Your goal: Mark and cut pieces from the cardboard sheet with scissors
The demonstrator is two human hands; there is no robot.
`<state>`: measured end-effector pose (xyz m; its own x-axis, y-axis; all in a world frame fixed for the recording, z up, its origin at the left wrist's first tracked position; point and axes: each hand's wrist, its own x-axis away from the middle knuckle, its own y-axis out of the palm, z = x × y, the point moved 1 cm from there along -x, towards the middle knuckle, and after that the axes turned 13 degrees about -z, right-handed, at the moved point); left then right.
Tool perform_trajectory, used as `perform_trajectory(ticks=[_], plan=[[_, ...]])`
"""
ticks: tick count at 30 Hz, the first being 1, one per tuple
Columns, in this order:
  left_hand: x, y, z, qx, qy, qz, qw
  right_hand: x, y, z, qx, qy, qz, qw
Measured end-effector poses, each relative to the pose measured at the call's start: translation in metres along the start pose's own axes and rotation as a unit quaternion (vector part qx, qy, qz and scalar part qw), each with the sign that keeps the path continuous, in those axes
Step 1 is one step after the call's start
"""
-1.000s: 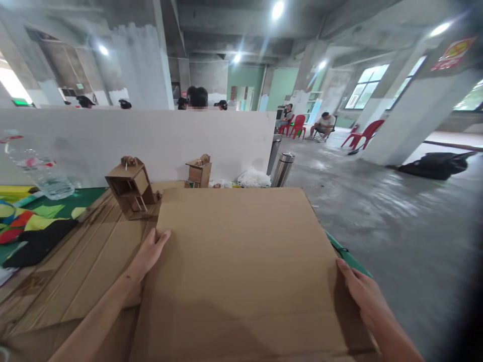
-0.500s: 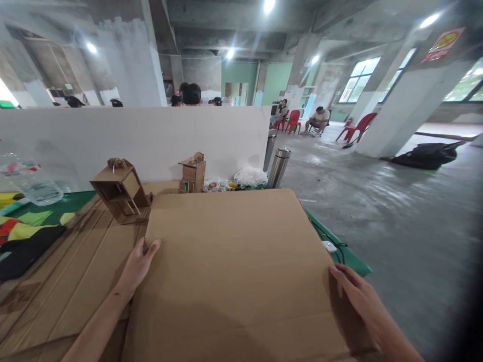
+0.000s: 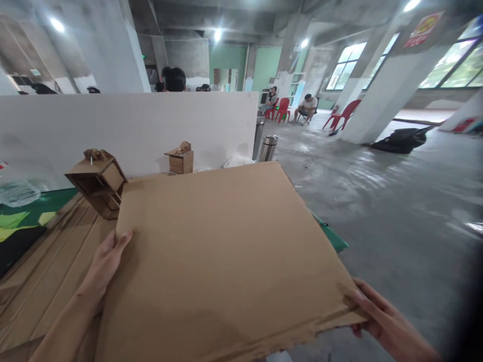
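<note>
A large flat sheet of brown cardboard fills the middle of the view, held between my two hands. My left hand grips its left edge, thumb on top and the other fingers hidden underneath. Near the lower right corner, my right hand pinches the sheet, with some fingertips showing below it. The edge closest to me is ragged and torn. Just beyond the sheet's far left corner stands a small cardboard box construction with an open front. A smaller cardboard piece stands farther back.
A white partition runs behind the table. Left are a clear plastic bottle, black fabric and creased cardboard on a green surface. A steel cylinder stands behind the sheet; people sit near red chairs.
My right hand has slid to the sheet's near right corner, and that side is raised and turned, showing the ragged near edge. The view has swung right, so the surroundings shift left.
</note>
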<state>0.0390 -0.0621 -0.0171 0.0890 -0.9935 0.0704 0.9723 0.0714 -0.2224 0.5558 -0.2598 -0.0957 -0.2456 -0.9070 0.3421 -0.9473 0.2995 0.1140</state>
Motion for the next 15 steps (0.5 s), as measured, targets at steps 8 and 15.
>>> perform_trajectory(ticks=[8, 15], plan=[[0.001, 0.004, 0.014, 0.088, -0.017, -0.036, 0.995, -0.003, -0.014, 0.031, -0.127, -0.061, 0.004, 0.990], [-0.002, -0.003, 0.012, 0.073, -0.021, -0.043, 0.996, -0.009, -0.007, 0.032, -0.113, -0.075, 0.036, 0.990]])
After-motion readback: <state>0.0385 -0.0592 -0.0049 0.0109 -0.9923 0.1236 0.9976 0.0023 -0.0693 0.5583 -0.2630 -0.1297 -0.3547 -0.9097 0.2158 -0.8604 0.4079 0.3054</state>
